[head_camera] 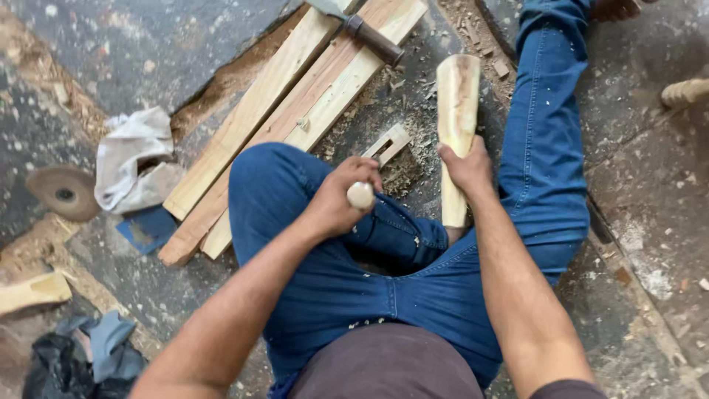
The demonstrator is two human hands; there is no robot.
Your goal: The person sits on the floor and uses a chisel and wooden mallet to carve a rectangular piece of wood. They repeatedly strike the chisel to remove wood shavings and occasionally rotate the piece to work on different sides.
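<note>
While the person is sitting on the gritty stone floor (140, 44) in blue jeans, the head camera is looking straight down on both bare arms. The left hand (341, 201) is curling into a fist over the bent left knee, fingers wrapping tight round a pale rounded wooden handle (361, 196) whose butt end is poking up out of the grip; what lies below the fist is hidden. The right hand (467, 167) is clamping the carved wooden piece (456, 118), a long pale paddle-like blank standing on the floor between the legs, wider at the far end and narrowing toward the lap. Just beside it, a small slotted wood block (388, 144) is lying among shavings (413, 103). Farther left, three long planks (295, 111) are lying side by side on a slant, and a hammer-like tool with a dark handle (373, 38) is resting across their far ends. A crumpled white cloth (133, 159) and a round grinding disc (65, 193) are sitting well apart to the left.
</note>
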